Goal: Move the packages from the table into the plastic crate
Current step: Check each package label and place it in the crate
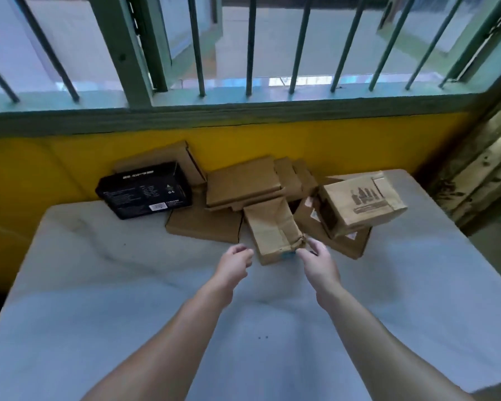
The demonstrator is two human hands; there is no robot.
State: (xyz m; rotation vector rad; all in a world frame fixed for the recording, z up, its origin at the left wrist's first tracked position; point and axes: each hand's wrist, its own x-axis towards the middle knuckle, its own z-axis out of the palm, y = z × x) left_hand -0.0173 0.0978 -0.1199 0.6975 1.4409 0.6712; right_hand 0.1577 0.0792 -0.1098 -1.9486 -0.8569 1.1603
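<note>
Several brown cardboard packages lie heaped at the far side of the pale table (99, 285), against the yellow wall. The nearest one is a worn brown box (272, 230) with a torn front corner. My left hand (233, 263) hovers just left of its front edge, fingers curled and apart, holding nothing. My right hand (318, 260) is at its right front corner, fingertips touching or almost touching the torn cardboard. A black box with white print (145, 189) leans at the left of the heap. A printed brown box (362, 201) sits tilted on top at the right. No plastic crate is in view.
Behind the heap runs a yellow wall (330, 146) under a green window sill with vertical bars (250, 44). A weathered wooden frame (486, 169) stands at the right. The table's left edge drops off to a dark floor.
</note>
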